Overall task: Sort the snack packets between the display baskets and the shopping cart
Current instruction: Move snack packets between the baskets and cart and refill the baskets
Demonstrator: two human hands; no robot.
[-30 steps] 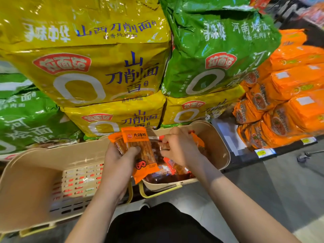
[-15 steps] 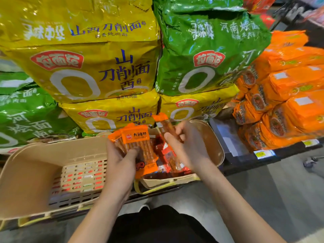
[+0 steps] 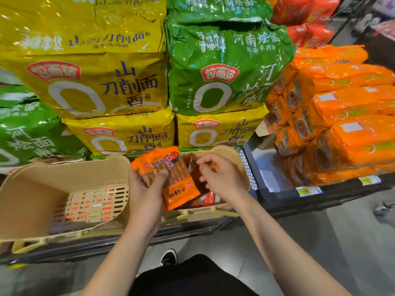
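— Stacked noodle multipacks filled the shelf behind: yellow noodle bags (image 3: 100, 86), a green noodle bag (image 3: 220, 69), orange noodle packs (image 3: 342, 116) off to the right. And in front of them?

— Two beige display baskets sat side by side along the shelf's front edge. The left basket (image 3: 38, 199) showed only its slotted floor. The right basket (image 3: 239, 161) held loose spicy-strip snack packets (image 3: 205, 197) against its near wall.

— What were the hands doing?

— The left hand (image 3: 143, 189) gripped a small fan of snack packets (image 3: 164, 171) over the gap between the two baskets, thumb across their faces, fingers curled behind. The right hand (image 3: 218, 176) hovered over the right basket with its fingers bent toward the thumb; whether they pinched anything, I couldn't tell.

— How did the packets look?

— Orange ends with a clear middle showing reddish-brown strips, and a small red logo.

— And how would they handle?

— Light, thin and glossy, I'd judge, so a stack could slide apart. Pinching across the flat middle, or by a sealed orange end, seemed safest.
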